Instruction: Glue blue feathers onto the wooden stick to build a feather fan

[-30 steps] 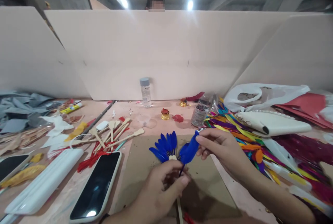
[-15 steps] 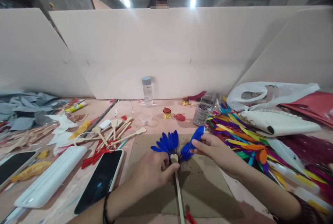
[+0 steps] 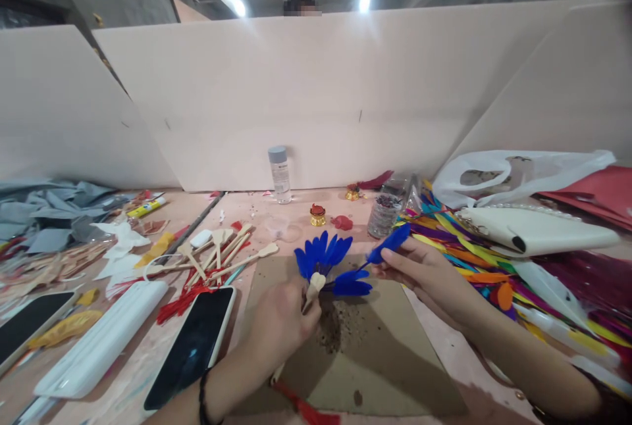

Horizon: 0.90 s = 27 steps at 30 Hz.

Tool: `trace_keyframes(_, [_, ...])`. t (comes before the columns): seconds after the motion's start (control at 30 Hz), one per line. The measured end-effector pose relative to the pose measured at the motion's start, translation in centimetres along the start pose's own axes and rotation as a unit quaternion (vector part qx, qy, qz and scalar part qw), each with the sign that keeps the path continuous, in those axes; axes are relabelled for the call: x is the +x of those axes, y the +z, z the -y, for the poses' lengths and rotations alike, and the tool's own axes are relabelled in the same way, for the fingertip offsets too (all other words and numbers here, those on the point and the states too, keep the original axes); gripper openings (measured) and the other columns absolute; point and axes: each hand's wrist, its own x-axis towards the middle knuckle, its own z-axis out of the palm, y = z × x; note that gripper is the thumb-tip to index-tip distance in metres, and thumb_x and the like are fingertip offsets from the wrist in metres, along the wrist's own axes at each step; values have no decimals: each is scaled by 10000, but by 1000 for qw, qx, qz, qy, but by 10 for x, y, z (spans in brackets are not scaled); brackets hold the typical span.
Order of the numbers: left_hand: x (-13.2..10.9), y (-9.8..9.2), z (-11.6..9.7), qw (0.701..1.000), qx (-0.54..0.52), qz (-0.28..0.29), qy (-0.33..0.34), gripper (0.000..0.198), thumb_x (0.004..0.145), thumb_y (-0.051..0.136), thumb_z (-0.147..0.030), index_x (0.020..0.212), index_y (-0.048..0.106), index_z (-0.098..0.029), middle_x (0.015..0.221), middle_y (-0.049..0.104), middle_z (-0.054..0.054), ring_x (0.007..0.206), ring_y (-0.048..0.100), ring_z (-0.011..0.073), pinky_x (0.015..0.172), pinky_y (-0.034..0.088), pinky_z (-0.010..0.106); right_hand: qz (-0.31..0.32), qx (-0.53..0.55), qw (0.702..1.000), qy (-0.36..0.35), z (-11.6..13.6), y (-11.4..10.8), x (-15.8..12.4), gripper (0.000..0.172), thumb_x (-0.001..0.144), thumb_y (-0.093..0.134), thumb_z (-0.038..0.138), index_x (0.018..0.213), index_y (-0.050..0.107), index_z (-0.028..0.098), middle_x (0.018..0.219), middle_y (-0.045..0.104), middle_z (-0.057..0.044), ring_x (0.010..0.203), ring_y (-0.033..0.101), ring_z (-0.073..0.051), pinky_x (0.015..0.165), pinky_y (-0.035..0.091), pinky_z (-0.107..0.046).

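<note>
My left hand (image 3: 284,320) is closed around a feather fan's wooden handle (image 3: 315,285), whose lobed head shows above my thumb. Blue feathers (image 3: 323,250) spread out from behind that head, and a couple more blue feathers (image 3: 353,283) stick out to the right. A red tassel (image 3: 311,406) trails near the handle's lower end. Between thumb and fingers, my right hand (image 3: 427,277) pinches a single blue feather (image 3: 394,243), its quill pointing down-left toward the fan. Beneath both lies a brown board (image 3: 395,359) with dark stains and crumbs.
Several wooden sticks (image 3: 217,254), a phone (image 3: 192,346) and a white power bank (image 3: 103,339) lie left. Coloured feathers (image 3: 474,267) and a white purse (image 3: 543,231) lie right. A jar (image 3: 382,216) and bottle (image 3: 280,175) stand before a white partition (image 3: 296,96); a person's head shows behind.
The fan has tilted, its lower end swinging left and the tassel coming into fuller view. My right hand has moved slightly right and up, taking its feather away from the fan's other feathers.
</note>
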Motion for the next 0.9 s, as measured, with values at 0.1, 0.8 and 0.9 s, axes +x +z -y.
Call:
trace_keyframes(0.1, [3,-2,7,994,-101,-41,8,147,927,577,-327,820,562,-226,690,669,24,643,659,222,592,413,308,-20,-15,998,-50,6,-3,0,289,788,881,477,955,775,266,906,793,-34,768,716,-198,786,613,-351])
trace_keyframes(0.8, [-21,2,6,767,-614,183,25,432,977,619,-625,885,532,-212,685,698,2,462,427,57,459,277,192,-120,-54,981,-140,23,16,-58,286,816,867,414,1072,760,345,930,803,-53,776,781,-251,648,679,-328])
trace_keyframes(0.9, [-25,-1,1,760,-621,192,18,462,940,661,-646,871,516,-213,710,702,14,513,478,73,480,281,198,-166,-75,977,-114,22,27,-74,282,796,870,445,1034,755,349,972,813,-72,801,788,-290,665,703,-380])
